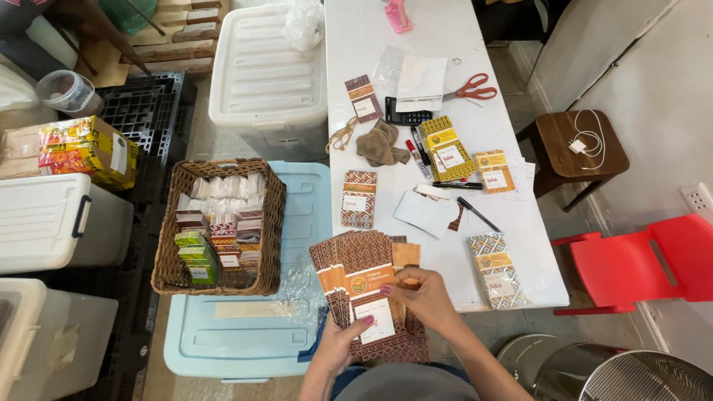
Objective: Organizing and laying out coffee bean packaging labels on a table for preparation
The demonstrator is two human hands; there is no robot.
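Sorting step: our left hand [336, 343] clamps a fanned stack of brown patterned pouches [364, 286] at the desk [445, 44] edge. Our right hand [423, 293] pinches the front pouch's top, so separating it likely calls for a clean single-pouch pull.

Packing workroom, packets-strewn table [445, 30], storage bins [267, 67]

Red scissors [475, 87], wicker basket [167, 278], perhaps calculator [406, 116].

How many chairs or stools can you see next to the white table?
2. A brown wooden stool with a white charger on it stands right of the table; a red plastic chair sits nearer the person. Others may be out of view.
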